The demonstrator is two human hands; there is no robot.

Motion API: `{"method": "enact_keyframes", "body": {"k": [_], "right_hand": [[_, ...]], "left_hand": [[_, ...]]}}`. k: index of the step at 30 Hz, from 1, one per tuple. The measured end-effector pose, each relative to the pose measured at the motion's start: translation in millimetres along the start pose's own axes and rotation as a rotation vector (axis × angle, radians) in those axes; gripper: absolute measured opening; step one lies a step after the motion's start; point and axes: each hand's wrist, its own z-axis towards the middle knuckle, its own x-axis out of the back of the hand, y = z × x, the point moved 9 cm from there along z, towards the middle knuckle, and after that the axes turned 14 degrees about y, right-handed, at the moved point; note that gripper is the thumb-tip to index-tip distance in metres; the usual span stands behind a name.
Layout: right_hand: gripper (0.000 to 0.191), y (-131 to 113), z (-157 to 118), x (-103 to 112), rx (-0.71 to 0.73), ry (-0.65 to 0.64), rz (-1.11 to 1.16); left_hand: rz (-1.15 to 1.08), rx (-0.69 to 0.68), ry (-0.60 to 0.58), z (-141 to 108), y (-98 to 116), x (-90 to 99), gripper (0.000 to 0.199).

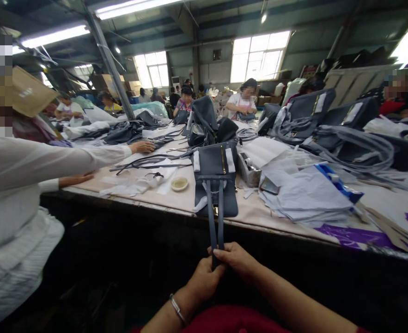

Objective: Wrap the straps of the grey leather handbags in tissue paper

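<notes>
A dark blue-grey bag (209, 162) lies on the table in front of me, with a gold zipper and white wrapping pieces on it. Its two long straps (215, 208) run over the table's edge toward my body. My left hand (205, 278), with a silver bracelet at the wrist, is closed around the strap ends. Just above it and to the right, my right hand (236, 260) pinches the straps too. Both hands are close together below the table edge. The fingers' undersides are hidden.
A pale round dish (179, 184), a tape dispenser (248, 170), white sheets (304, 194) and a blue dispenser (338, 182) lie on the table (169, 206). More bags (311, 113) are piled behind. At left, a person in white (13, 199) reaches over the table; others work farther back.
</notes>
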Motion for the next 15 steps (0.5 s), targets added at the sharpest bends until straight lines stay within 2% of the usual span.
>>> {"method": "enact_keyframes", "body": {"k": [4,7,10,12,14,15], "right_hand": [[0.045,-23,-7,-11,0.005,-0.033,0.078],[0.032,-64,-7,-4,0.024,0.027,0.294],[0.020,-114,0,28,0.117,0.199,0.467],[0.017,-138,2,50,0.201,0.293,0.511],[0.020,-145,-1,57,0.258,0.287,0.521],[0.024,-142,-5,52,0.262,0.235,0.509]], "left_hand": [[-0.009,-0.022,-0.167,-12,10,-8.9,0.043],[0.032,-0.028,-0.259,-19,8,-8.6,0.041],[0.094,-0.020,-0.263,-22,1,-0.9,0.038],[0.103,0.017,-0.226,-21,-3,5.9,0.038],[0.071,0.057,-0.193,-19,1,10.2,0.039],[0.044,0.070,-0.187,-19,6,10.6,0.039]]}}
